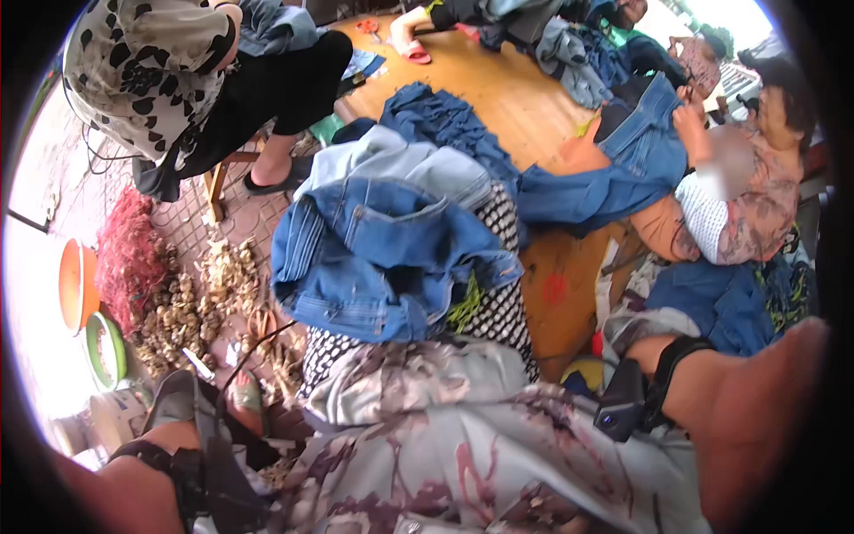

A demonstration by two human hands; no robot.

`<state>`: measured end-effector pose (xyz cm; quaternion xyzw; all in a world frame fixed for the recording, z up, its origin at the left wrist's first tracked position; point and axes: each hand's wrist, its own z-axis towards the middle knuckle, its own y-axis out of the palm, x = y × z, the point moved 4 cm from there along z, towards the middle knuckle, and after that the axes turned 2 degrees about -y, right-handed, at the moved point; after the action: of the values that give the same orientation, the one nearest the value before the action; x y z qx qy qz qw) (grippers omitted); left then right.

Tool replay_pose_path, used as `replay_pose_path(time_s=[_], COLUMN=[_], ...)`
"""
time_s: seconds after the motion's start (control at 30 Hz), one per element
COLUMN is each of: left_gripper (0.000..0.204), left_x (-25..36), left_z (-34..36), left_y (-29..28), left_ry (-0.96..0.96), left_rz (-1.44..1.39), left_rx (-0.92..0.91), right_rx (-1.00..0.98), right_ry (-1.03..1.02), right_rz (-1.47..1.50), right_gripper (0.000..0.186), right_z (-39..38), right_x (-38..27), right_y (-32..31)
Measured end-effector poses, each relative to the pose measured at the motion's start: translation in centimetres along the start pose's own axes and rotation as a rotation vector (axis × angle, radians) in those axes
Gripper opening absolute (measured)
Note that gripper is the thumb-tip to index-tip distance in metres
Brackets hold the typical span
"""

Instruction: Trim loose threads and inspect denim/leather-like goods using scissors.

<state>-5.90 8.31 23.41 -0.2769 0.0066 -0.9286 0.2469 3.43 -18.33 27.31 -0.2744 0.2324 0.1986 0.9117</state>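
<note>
My left hand [84,485] is at the lower-left rim, behind a wrist strap with a dark device. My right hand [761,400] is large and close at the lower right, beyond another strapped device [618,409]. The fingers of both are not clearly visible, nor is anything they might hold. Between them, a heap of blue jeans [374,258], with lighter denim [391,165] on top at the back, lies on black-and-white patterned fabric [498,329] over my lap. Green threads [465,304] hang beside it. More dark-blue denim [703,307] lies near my right hand.
A co-worker [756,205] at right holds jeans [640,142] over a wooden board [489,89]. Another person [151,89] sits at upper left; others work behind. At left are a red mesh bag [129,258], garlic bulbs [187,311], an orange basin [76,280] and a green one [105,351].
</note>
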Motion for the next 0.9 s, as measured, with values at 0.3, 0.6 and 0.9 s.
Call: replay_pose_path(time_s=[0.3,0.6,0.9], left_gripper=[0.097,0.085,0.073], left_x=[-3.1,-5.2,-4.9], left_z=[-0.6,0.9,0.4], left_y=[1.8,6.1,6.5], left_ry=[0.083,0.047,-0.127], left_rz=[0.207,0.154,0.146], left_rx=[0.258,0.23,0.055], right_rx=[-0.273,-0.32,-0.282], right_ry=[-0.345,-0.387,-0.286], right_rz=[-0.005,-0.144,-0.161], right_gripper=[0.062,0.059,0.057], right_z=[-15.8,-10.5,-9.0], right_x=[-9.3,-5.8,-5.8], right_y=[-11.4,-4.7,-4.1])
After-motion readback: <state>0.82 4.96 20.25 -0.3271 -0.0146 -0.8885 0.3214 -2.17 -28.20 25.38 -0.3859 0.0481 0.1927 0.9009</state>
